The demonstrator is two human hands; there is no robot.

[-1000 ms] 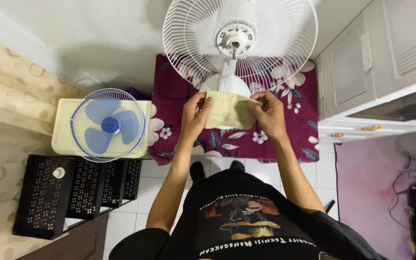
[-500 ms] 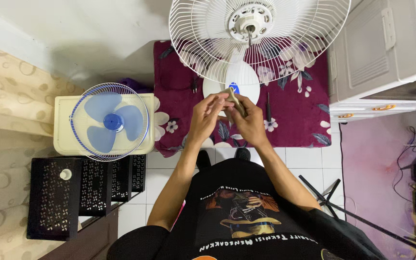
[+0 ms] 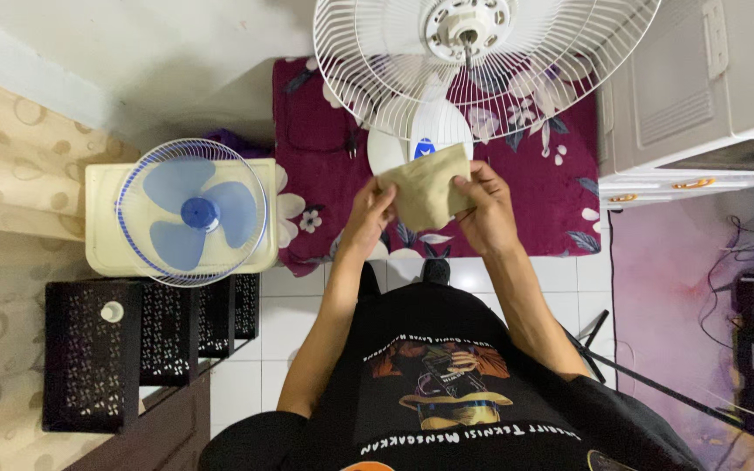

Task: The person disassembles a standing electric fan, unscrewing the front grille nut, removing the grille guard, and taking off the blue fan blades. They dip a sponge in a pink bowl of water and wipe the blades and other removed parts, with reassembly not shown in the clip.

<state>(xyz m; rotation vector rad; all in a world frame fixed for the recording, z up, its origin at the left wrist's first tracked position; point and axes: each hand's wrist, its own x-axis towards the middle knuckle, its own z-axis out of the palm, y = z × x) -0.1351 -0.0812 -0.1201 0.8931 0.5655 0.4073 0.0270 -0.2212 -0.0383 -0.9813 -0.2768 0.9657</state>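
Both hands grip a beige folded cloth [image 3: 426,187] just below the white fan grille [image 3: 482,61]: left hand [image 3: 368,218] pinches its left edge, right hand [image 3: 484,209] clasps its right edge. Beneath the grille lies a maroon floral mat [image 3: 551,201] on white floor tiles [image 3: 285,323]. Left of the grille, well apart, stands a small blue-bladed fan [image 3: 189,212]; a pale cabinet [image 3: 691,96] stands just right.

**One head camera, looking straight down**

There is a single view, from a camera on the person's head, facing steeply down past the chest to the floor. The fingers [image 3: 473,183] sit near mid-frame, fairly close to the lens. Beyond the fingertips stands the white fan grille [image 3: 482,61]; the floor tiles [image 3: 290,323] lie far below them.
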